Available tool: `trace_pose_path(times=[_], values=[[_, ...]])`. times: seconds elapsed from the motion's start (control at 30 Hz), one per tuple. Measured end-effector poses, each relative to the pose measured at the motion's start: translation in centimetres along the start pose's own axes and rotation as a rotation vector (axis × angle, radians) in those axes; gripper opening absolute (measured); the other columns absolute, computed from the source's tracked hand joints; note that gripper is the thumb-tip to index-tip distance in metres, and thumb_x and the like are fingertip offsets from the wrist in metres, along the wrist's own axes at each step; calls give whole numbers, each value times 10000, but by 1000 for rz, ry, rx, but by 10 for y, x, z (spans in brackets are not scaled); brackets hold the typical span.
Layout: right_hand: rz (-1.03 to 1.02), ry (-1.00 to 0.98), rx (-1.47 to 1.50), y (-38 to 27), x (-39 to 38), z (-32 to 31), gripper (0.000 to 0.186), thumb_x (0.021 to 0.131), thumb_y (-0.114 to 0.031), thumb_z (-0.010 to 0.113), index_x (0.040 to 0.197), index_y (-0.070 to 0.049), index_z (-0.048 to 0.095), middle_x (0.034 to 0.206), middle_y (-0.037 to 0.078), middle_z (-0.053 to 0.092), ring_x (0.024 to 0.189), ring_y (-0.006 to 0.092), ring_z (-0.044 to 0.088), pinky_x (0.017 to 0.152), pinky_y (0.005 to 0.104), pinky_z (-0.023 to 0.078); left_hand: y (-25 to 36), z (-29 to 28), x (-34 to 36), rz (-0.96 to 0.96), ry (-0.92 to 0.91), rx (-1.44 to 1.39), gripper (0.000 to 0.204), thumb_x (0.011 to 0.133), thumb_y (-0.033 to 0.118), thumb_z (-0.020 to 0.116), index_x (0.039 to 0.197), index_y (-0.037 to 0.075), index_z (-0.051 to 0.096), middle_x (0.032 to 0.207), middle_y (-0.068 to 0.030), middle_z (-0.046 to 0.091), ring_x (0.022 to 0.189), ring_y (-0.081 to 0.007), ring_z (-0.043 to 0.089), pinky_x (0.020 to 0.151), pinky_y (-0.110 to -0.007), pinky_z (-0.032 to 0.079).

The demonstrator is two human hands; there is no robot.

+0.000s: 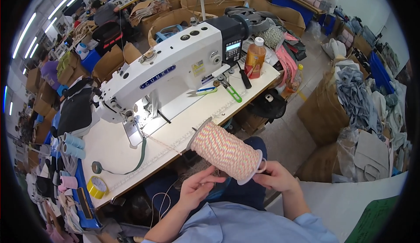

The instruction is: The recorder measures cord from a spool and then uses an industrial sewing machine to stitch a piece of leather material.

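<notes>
My right hand (271, 175) grips the end of a large spool (223, 151) wound with pale multicoloured cord, held tilted before the table's front edge. My left hand (199, 186) is just below the spool, fingers curled; what is in them is hidden. Loose cord (166, 199) hangs in loops left of it. A thin cord runs from the white sewing machine (170, 72) toward the edge. On the white table (105, 142) are a green strap (135, 164) trailing from a small roll, snips (232, 92), scissors (201, 92) and a yellow tape roll (97, 187).
An orange bottle (255, 59) stands at the table's right end. Cardboard containers piled with fabric (356, 103) line the right side beyond the tiled floor. Thread cones (73, 141) and fabric crowd the left end. Co-workers (103, 13) sit among boxes behind.
</notes>
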State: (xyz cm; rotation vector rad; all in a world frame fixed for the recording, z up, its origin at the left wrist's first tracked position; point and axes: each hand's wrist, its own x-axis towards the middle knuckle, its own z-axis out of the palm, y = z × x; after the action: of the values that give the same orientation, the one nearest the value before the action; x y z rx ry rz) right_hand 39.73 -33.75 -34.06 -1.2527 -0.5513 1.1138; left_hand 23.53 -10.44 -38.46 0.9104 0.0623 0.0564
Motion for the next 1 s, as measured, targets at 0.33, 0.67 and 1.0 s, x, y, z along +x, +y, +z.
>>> trace_pose_path(times=[0.33,0.67,1.0], values=[[-71,-122,21,2,10,8,314,930,-61,577,1241,-20,568,947,-10,627,741,38,536,622,198,439,-27,-7,23,40,309,231,283,860,-28,577,1140,4,545,1011,-59,620,795,-115,592,671,-252,483],[-50,-76,-55,-10,5,-4,295,917,-85,604,1198,4,596,916,-7,639,713,31,528,591,190,419,10,1,8,29,249,-127,200,856,19,515,1031,-11,609,711,-118,631,361,-81,322,359,-221,246],[66,-239,231,3,11,8,259,942,-91,569,1170,30,587,727,-40,556,516,10,435,451,173,340,-24,-8,56,4,-145,300,831,883,263,672,1502,61,155,1507,-147,317,1352,-222,366,1096,-350,337]])
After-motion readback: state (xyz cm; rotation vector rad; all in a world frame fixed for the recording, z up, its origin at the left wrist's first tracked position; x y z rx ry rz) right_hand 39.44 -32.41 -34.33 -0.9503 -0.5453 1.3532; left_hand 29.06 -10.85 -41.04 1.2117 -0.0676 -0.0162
